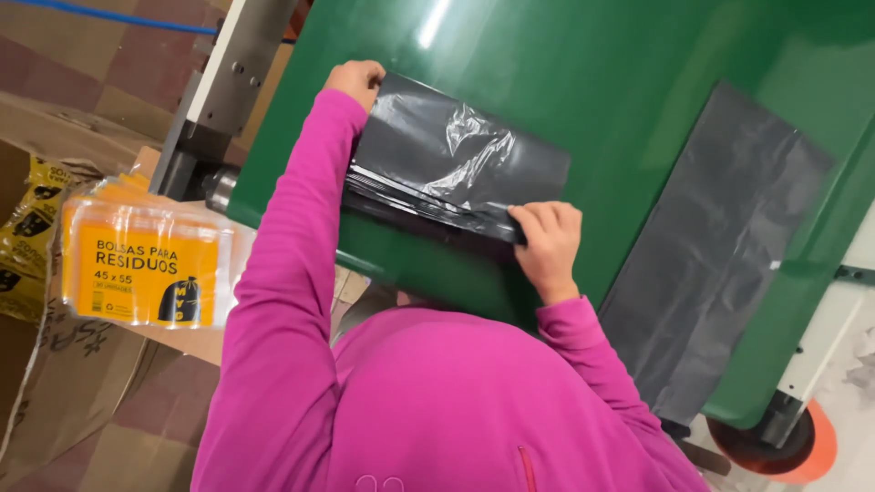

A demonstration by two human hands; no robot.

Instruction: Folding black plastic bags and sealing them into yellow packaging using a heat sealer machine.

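A: We log the left hand (357, 80) first. Fingers curled under, knuckles up, closed down on the far corner of the folded bag stack (451, 164). It pins that corner flat against the green belt (583, 82).

B: Agreed. The right hand (545, 239)?

A: Fingers bent over the near edge of the stack, thumb tucked below and hidden. We read it as a closed pinch on the edge, near the stack's right end.

B: Where does the stack lie?

A: On the belt, between our two hands, long side running from upper left to lower right. Top sheet is wrinkled and shiny in the middle.

B: Anything else on the belt?

A: A second grey bag (711, 255), flat and unfolded, to the right, well apart from the stack. Neither hand touches it.

B: Off the belt?

A: Orange packs (141, 264) of bags on cardboard (82, 364) at left, beside our left sleeve (283, 292).
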